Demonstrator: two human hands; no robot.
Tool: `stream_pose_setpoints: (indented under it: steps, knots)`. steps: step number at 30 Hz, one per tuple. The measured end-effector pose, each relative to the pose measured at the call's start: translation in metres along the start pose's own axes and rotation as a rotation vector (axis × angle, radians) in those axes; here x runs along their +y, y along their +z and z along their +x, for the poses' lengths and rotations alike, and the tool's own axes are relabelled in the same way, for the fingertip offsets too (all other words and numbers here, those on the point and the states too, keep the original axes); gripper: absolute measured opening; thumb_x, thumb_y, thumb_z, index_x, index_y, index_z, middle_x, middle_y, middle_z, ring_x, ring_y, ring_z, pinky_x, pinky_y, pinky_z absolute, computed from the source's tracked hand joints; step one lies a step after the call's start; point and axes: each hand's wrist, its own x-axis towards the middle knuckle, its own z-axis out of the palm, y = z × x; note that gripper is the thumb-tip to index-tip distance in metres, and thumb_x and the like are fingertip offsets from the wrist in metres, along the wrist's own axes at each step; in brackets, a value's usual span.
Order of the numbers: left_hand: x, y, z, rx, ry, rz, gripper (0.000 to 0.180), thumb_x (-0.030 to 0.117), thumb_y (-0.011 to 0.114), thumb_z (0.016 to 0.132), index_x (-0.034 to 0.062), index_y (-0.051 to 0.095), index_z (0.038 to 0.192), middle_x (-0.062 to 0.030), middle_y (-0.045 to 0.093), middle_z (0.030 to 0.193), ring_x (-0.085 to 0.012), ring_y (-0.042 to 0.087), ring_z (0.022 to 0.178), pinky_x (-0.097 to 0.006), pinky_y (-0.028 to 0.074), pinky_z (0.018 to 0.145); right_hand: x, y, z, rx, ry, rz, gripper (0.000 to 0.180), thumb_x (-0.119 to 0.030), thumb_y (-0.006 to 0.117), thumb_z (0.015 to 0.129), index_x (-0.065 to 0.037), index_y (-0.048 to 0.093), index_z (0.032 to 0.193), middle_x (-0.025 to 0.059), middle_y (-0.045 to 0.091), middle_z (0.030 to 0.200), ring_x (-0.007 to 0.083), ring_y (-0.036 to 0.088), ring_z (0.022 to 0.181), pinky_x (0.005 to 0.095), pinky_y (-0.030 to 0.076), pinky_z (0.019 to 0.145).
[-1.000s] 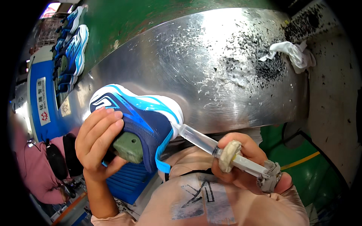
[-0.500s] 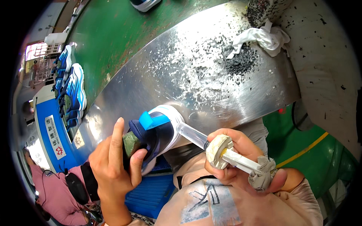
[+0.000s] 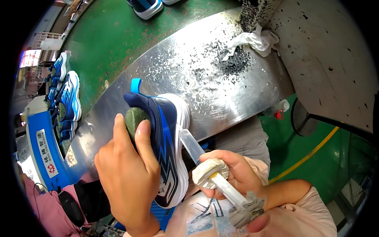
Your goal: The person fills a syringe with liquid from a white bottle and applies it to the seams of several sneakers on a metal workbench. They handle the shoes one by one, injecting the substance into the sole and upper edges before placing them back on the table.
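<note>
My left hand point(image 3: 130, 175) grips a navy running shoe point(image 3: 165, 118) by the green shoe last point(image 3: 135, 118) in its collar, thumb and forefinger on the last. The shoe has a white midsole point(image 3: 182, 158) and a blue heel loop point(image 3: 136, 85); its heel points away from me, its toe toward me. In my right hand point(image 3: 241, 172) is a large clear syringe point(image 3: 192, 145), its flange and plunger end wrapped in pale material. My fingers close round the wrapped flange, with the thumb near the plunger end. The syringe's tip lies at the seam between midsole and upper; whether it touches cannot be made out.
A metal worktop point(image 3: 158, 63) is strewn with black and white scraps, with a crumpled white cloth point(image 3: 256, 41) at its far right. More blue shoes point(image 3: 71, 96) stand at the left. A pale panel point(image 3: 323, 67) rises at the right; a red-capped bottle point(image 3: 279, 112) is below.
The shoe has turned so its side and sole edge face the syringe, toe toward me. My right hand and syringe have moved left and nearer. The whole view has shifted slightly.
</note>
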Motion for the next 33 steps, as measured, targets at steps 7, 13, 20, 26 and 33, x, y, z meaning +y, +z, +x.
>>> stream_pose_setpoints:
  steps: [7,13,20,26,33]
  knots:
    - [-0.005,0.004,0.005,0.044,0.069,-0.026,0.034,0.025,0.052,0.094,-0.0056,0.056,0.079,-0.0255,0.056,0.058,-0.0454,0.055,0.055,-0.051,0.04,0.053,0.018,0.02,-0.016,-0.123,-0.233,-0.077,0.11,-0.05,0.081,0.069,0.002,0.019,0.143,0.0104,0.047,0.114,0.0117,0.047,0.093,0.0233,0.04,0.08]
    - [-0.023,0.003,-0.005,-0.066,-0.027,-0.213,0.027,0.02,0.05,0.095,-0.0011,0.058,0.109,-0.0245,0.061,0.074,-0.042,0.059,0.07,-0.048,0.043,0.062,0.005,0.012,-0.011,0.042,0.022,0.013,0.111,-0.071,0.067,0.062,-0.001,0.027,0.139,0.0084,0.048,0.104,0.0125,0.046,0.079,0.0242,0.041,0.066]
    - [-0.085,0.004,-0.031,-0.084,0.603,-0.565,0.062,0.025,0.074,0.071,0.013,0.056,0.129,-0.0248,0.036,0.143,-0.044,0.028,0.136,-0.061,0.024,0.107,-0.023,-0.03,0.061,-0.076,0.163,0.718,0.092,-0.077,0.047,0.077,-0.004,0.04,0.13,0.0025,0.038,0.083,0.0118,0.025,0.063,0.0246,0.023,0.051]
    - [-0.15,0.036,-0.07,0.354,0.697,-0.368,0.02,0.009,0.066,0.076,0.0086,0.057,0.094,-0.0157,0.065,0.098,-0.036,0.066,0.097,-0.05,0.05,0.088,-0.038,0.043,0.13,-0.235,0.594,0.277,0.106,-0.085,0.044,0.072,0.0,0.032,0.135,0.0056,0.043,0.083,0.0104,0.034,0.064,0.0194,0.03,0.05]
    - [-0.146,0.074,-0.121,0.525,0.391,-0.258,0.039,0.024,0.074,0.08,0.0207,0.049,0.11,-0.0058,0.064,0.111,-0.0251,0.064,0.106,-0.041,0.05,0.093,-0.055,0.112,0.135,-0.269,0.639,-0.543,0.126,-0.095,0.04,0.061,0.011,0.032,0.128,0.0074,0.048,0.072,0.0044,0.03,0.051,0.0183,0.023,0.043]
